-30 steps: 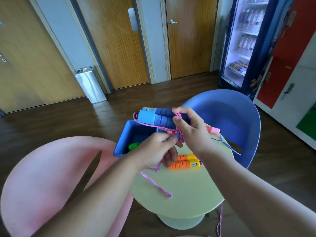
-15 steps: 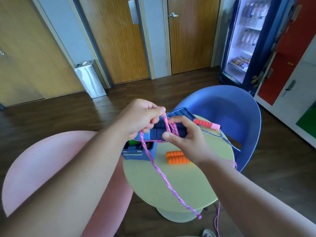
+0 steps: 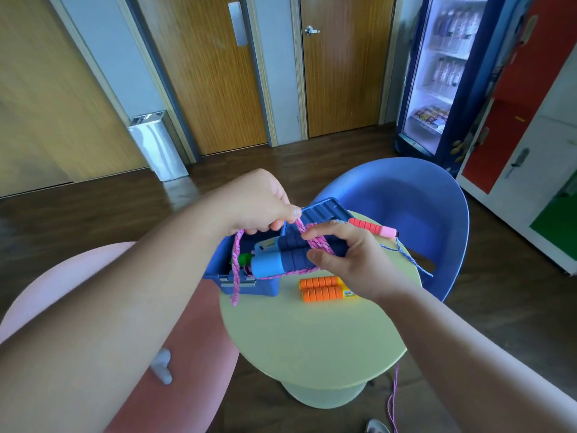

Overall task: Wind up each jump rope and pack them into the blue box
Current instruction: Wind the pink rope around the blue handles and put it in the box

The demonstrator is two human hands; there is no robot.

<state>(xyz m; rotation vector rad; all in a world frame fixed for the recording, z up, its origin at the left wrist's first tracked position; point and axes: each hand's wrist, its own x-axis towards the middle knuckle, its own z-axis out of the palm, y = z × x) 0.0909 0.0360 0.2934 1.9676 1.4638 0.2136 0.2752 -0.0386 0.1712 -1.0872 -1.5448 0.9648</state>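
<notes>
My right hand (image 3: 349,260) grips two blue jump rope handles (image 3: 281,256) held side by side above the open blue box (image 3: 246,285). A pink rope (image 3: 315,242) is wound around these handles. My left hand (image 3: 259,206) pinches the pink rope above the handles, and a loose loop (image 3: 235,270) hangs down over the box's front. Something green (image 3: 242,259) lies inside the box. Two orange handles (image 3: 321,289) rest on the round green table (image 3: 312,339). A red and pink handle (image 3: 373,228) with a blue cord (image 3: 412,259) lies at the table's far edge.
A blue chair (image 3: 406,198) stands behind the table and a pink chair (image 3: 175,354) at its left. The box lid (image 3: 324,209) stands open toward the blue chair. Pink rope (image 3: 394,398) trails on the floor by the table base. A steel bin (image 3: 157,145) stands by the doors.
My left hand carried the pink rope up and over the blue handles, adding a turn. The long strand that hung across the table is now a short loop over the box.
</notes>
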